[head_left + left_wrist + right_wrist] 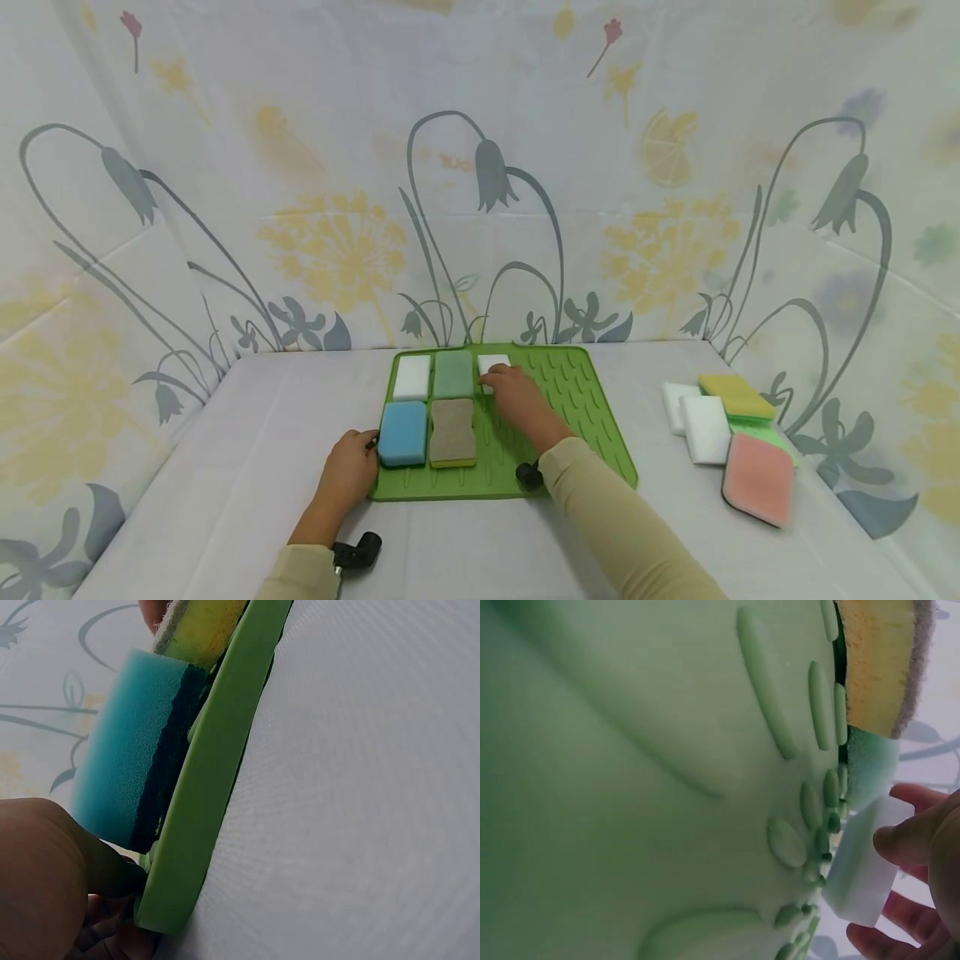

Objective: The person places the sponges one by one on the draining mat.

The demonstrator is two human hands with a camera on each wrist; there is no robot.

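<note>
Floral backdrop [480,75], white tabletop [450,542] — white sponge [855,862] in grip of right hand [519,402], green mat [562,396] in that of left hand [351,465]

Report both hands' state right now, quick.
Left hand: closed, gripping the mat at its left edge.
Right hand: closed, holding a white sponge between thumb and fingers.

The green mat [566,392] looks rubbery and matt, the blue sponge [403,432] porous foam.
</note>
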